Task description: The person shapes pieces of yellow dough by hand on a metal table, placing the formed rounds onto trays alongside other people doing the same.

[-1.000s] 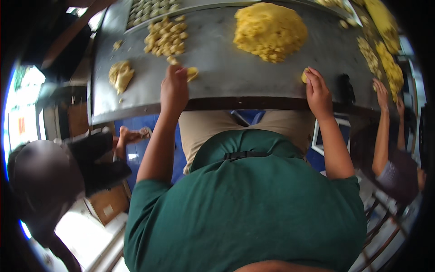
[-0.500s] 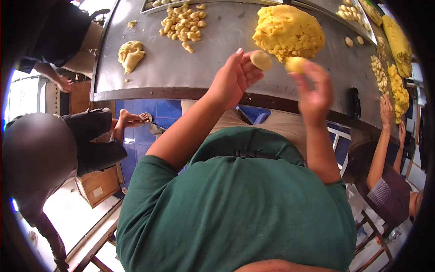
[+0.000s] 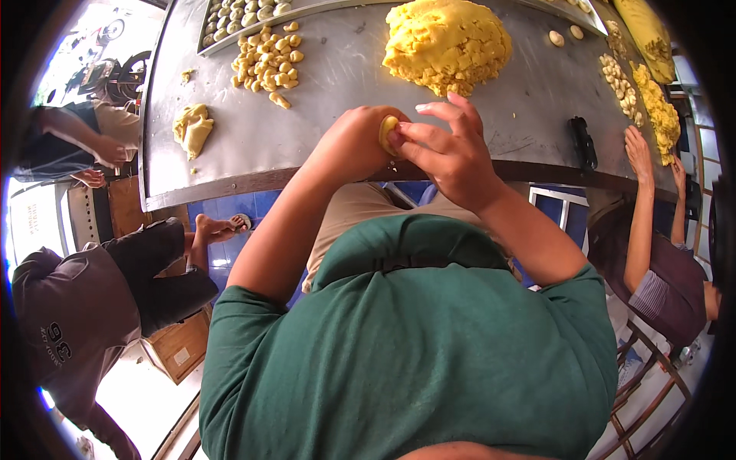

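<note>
Above the steel tabletop (image 3: 337, 130), near the large dough mound (image 3: 447, 44), both hands have been brought together since a moment ago, the dough piece (image 3: 388, 132) being clamped in the left hand (image 3: 353, 144) and pinched by the right hand (image 3: 448, 153), indicating shaping under way.

Yellow dough mound (image 3: 447, 42) on a grey steel table (image 3: 345, 115); plain green shirt (image 3: 414, 353).
</note>
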A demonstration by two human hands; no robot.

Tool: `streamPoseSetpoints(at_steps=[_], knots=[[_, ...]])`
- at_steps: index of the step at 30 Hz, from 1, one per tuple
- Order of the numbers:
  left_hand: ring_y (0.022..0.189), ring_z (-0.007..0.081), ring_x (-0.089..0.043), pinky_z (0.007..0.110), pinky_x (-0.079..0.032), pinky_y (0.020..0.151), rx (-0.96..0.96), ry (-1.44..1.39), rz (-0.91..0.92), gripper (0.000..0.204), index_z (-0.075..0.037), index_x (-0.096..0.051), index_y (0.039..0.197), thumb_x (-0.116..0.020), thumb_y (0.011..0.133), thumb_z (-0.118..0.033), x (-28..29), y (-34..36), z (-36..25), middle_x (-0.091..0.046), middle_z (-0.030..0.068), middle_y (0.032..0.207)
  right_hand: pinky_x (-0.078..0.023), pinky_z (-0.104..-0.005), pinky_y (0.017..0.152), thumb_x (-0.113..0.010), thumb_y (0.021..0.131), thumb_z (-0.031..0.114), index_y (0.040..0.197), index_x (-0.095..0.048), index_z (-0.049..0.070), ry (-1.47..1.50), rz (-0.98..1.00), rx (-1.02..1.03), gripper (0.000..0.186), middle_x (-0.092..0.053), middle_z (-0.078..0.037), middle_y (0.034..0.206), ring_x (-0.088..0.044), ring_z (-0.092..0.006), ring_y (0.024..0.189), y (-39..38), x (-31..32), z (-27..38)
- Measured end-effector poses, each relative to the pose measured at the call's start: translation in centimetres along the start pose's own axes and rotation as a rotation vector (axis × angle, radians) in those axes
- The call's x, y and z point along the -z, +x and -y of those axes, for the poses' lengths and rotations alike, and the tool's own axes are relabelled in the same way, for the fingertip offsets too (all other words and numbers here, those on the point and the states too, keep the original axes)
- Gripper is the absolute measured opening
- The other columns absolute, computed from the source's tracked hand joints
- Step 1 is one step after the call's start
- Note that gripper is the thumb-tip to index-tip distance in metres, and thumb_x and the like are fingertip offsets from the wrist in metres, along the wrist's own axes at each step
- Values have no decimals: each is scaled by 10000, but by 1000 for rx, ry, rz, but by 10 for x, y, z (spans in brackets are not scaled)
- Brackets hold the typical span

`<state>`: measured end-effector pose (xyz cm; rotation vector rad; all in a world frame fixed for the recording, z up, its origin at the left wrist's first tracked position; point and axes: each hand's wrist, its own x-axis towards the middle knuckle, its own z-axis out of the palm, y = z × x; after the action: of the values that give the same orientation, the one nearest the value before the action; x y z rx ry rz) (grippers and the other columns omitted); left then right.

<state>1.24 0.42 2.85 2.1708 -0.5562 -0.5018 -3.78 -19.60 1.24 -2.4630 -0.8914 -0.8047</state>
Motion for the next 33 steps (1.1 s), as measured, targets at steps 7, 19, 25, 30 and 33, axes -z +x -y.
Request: streamPoseSetpoints(at_steps=[7,19,25,30,33], knots=[[950,359,-722,427,-561,836,66,-67,-187,416,-50,-707,1094,-882,755,-217,5,2,10,-743,187,1007,-450,-434,1043,-763,826,135,999,-803,153,657,81,-486,179,-758,-4,1020,-642,-232,1013,16,-13,-4],[891,371,-713,451,-559,788,-64,108,-114,365,-52,-691,1005,-877,752,-239,9,0,1,-723,187,945,-460,-413,961,-752,826,136,1048,-791,155,167,-26,-200,226,-757,-13,1065,-651,-247,988,16,-3,-1],[965,413,-686,471,-546,818,11,104,-154,317,-60,-695,997,-827,741,-193,-7,3,-9,-709,198,988,-458,-412,951,-756,813,167,1035,-791,164,343,97,-257,225,-744,1,1033,-636,-232,998,3,-18,-9],[934,417,-692,480,-544,793,-26,140,-157,297,-53,-679,988,-791,763,-212,-8,7,-21,-709,209,952,-474,-414,919,-756,800,150,958,-782,148,590,138,-417,160,-732,12,978,-628,-233,938,4,0,-18],[924,412,-693,482,-541,787,-6,279,-58,308,-49,-669,982,-782,772,-244,-20,9,-8,-705,221,944,-495,-418,886,-760,787,130,947,-775,128,310,215,-115,160,-726,-7,962,-632,-253,907,6,6,-22]])
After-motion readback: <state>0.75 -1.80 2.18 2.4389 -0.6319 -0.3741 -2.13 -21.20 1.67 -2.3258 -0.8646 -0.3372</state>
